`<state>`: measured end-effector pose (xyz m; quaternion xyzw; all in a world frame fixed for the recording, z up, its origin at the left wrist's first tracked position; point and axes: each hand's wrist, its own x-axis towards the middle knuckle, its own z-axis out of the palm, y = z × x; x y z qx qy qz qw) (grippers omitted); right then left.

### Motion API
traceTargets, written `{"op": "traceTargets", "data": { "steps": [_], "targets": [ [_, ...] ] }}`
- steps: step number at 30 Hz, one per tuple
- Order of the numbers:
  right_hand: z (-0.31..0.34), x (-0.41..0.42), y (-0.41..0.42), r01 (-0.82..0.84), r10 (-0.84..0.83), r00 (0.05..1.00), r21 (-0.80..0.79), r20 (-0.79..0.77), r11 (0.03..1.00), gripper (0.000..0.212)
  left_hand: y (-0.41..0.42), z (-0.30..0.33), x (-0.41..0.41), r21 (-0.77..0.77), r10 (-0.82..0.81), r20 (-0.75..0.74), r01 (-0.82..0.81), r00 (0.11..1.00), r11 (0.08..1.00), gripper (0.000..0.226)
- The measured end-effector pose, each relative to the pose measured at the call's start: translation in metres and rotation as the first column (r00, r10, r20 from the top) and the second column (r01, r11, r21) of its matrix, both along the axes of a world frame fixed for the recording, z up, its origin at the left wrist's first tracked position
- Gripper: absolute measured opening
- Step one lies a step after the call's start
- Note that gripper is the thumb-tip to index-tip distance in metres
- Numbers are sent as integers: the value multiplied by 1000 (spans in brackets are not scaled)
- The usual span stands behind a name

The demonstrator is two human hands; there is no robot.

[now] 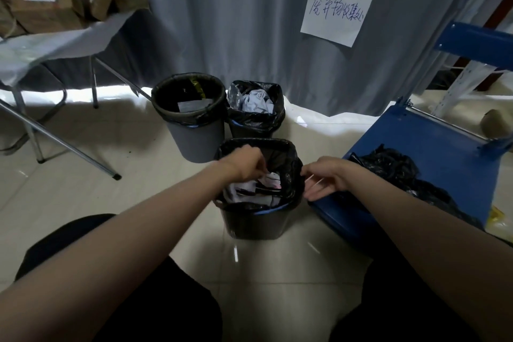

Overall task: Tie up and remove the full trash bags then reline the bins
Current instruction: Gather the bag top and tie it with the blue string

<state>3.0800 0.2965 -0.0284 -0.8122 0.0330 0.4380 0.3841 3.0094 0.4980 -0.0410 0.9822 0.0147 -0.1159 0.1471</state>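
Left hand (247, 165) & right hand (326, 178) are working opposite rims of the nearest bin (256, 223) on the floor, fingers curled, pinching its black liner (291, 166), prob. gathering edges to tie; bag's sitting inside w/ paper trash.

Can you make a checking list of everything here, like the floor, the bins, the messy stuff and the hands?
Surface: pale tiled floor, glossy.
Job's things: three lined bins; near bin holds paper trash; far right bin stuffed with paper; grey bin nearly empty.
Clutter: black bags heaped on blue platform; cardboard boxes on folding table.
Grippers: left hand pinches near bin's liner rim; right hand at opposite rim, grip unclear.
Cables: nothing seen.
Surroundings: grey curtain with handwritten paper sign.
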Motion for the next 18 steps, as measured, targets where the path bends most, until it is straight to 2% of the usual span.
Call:
{"op": "traceTargets", "data": {
  "steps": [2, 4, 7, 9, 11, 13, 15, 18],
  "targets": [
    [-3, 13, 0, 41, -41, 998, 0, 36, 999, 18, 31, 11, 9, 46, 157, 75, -161, 985, 986, 20],
    [-12, 23, 0, 109, -110, 993, 27, 47, 994, 15, 63, 8, 11, 85, 337, 91, -345, 937, 935, 24],
    [-34, 32, 3, 200, -202, 979, 73, 19, 977, 18, 92, -13, -1, 46, 540, -48, -538, 840, 842, 27],
    [-47, 34, 7, 236, -233, 972, 107, -43, 966, 29, 98, -33, -13, -153, 632, -217, -665, 744, 731, 25],
    [-59, 37, 12, 273, -261, 961, 143, -94, 951, 36, 100, -49, -23, -343, 654, -390, -761, 648, 550, 22],
    [-72, 43, 18, 310, -297, 950, 172, -96, 935, 39, 101, -60, -30, -431, 645, -479, -800, 596, 419, 19],
    [-79, 48, 24, 337, -328, 941, 188, -78, 922, 43, 101, -69, -31, -487, 624, -530, -808, 575, 331, 18],
    [-84, 53, 28, 379, -369, 925, 211, -86, 901, 46, 99, -71, -27, -546, 591, -558, -794, 583, 267, 29]
  ]
}}
